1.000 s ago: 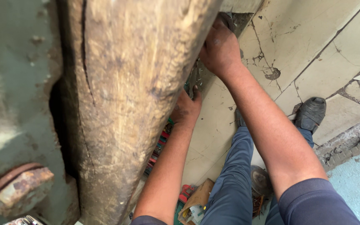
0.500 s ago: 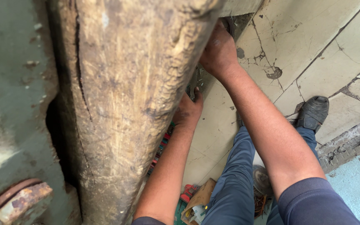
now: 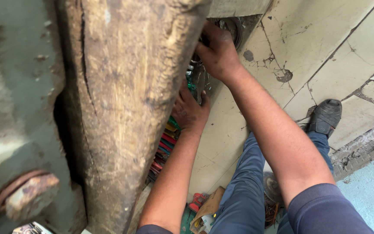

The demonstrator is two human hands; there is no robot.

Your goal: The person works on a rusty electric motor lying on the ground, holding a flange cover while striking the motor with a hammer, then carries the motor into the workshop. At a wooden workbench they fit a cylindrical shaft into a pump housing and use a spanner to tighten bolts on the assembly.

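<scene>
Both arms stretched forward past thick cracked wooden beam (image 3: pixel 126 108). Right hand (image 3: pixel 216 51) higher, wrist bent, fingers curled in on dark metal parts (image 3: pixel 234 28) at the beam's edge; grip itself hidden, cannot tell if holding. Left hand (image 3: pixel 190 110) lower, just under the right, palm against beam side, fingers tucked behind it, state unclear. Coloured wires (image 3: pixel 164 147) below left hand. Green metal frame (image 3: pixel 9 112) left, cracked floor (image 3: pixel 308 39) beneath.
</scene>
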